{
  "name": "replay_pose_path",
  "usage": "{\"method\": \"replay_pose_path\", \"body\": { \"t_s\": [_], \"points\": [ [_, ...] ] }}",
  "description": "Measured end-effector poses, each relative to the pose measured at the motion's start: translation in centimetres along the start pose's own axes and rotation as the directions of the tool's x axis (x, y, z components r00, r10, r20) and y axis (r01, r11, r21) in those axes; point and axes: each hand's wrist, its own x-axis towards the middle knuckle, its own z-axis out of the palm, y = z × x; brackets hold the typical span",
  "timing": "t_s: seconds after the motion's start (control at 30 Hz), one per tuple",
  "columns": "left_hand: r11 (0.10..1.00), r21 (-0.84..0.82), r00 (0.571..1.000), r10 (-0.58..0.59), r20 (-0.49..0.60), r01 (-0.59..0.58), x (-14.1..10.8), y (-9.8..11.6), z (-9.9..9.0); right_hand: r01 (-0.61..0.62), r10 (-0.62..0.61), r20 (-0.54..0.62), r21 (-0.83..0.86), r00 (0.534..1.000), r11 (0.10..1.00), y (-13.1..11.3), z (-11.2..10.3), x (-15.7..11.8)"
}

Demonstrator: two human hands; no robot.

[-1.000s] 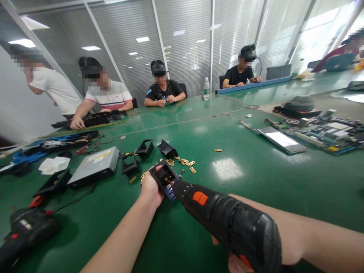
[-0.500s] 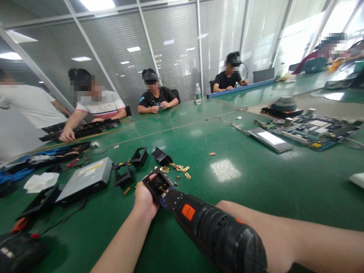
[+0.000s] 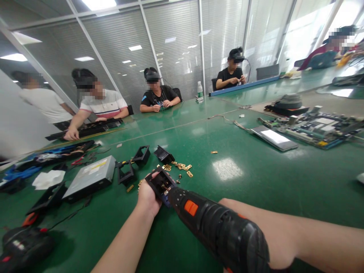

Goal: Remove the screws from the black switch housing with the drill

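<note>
My left hand (image 3: pixel 148 199) is wrapped round a black plastic frame (image 3: pixel 152 182), tilted with its open side facing up. Small brass-coloured pieces show inside it, and something blue sits at its lower edge. From the right, a black cordless power screwdriver (image 3: pixel 207 218) with an orange switch points its tip into the frame. My right hand (image 3: pixel 263 225) grips this tool from behind; its body hides most of the fingers. Just beyond the frame lie several small brass plates (image 3: pixel 182 166) and a few screws (image 3: pixel 179 176).
More black frames (image 3: pixel 126 172) stand near my left hand. Left of them are a silver disc drive (image 3: pixel 91 178), a white tissue (image 3: pixel 49 179) and another power tool (image 3: pixel 25 244). A circuit board (image 3: pixel 324 127) and a flat silver part (image 3: pixel 274 138) lie right. Co-workers sit across the table.
The view has shifted slightly, so the table things appear a little farther right. Both hands keep their hold, with the screwdriver tip still in the frame. A person at far left has moved.
</note>
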Motion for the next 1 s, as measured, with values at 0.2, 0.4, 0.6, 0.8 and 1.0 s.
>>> {"method": "replay_pose_path", "body": {
  "t_s": [0.2, 0.4, 0.6, 0.8, 1.0],
  "points": [
    [0.999, -0.042, 1.000, -0.010, 0.001, 0.010, -0.1, 0.0, 0.0, -0.101, 0.103, -0.022, 0.079, 0.994, 0.992, -1.3, 0.3, -0.4],
    [0.998, -0.051, 1.000, -0.023, 0.004, 0.023, 0.3, -0.3, -0.4, -0.175, 0.189, -0.065, 0.179, 0.980, 0.968, -3.0, 0.4, -0.5],
    [0.997, -0.067, 1.000, -0.025, 0.015, 0.026, 0.5, -0.4, -0.7, -0.163, 0.181, -0.063, 0.224, 0.981, 0.961, -3.3, 0.3, -0.3],
    [0.997, -0.071, 0.999, -0.033, 0.011, 0.034, 0.4, -0.3, -0.5, -0.161, 0.166, -0.012, 0.180, 0.986, 0.970, -3.0, 0.3, -0.2],
    [0.996, -0.078, 0.999, -0.039, -0.009, 0.038, 0.4, -0.4, -0.5, -0.149, 0.165, -0.059, 0.218, 0.985, 0.965, -3.0, 0.3, -0.5]
  ]
}}
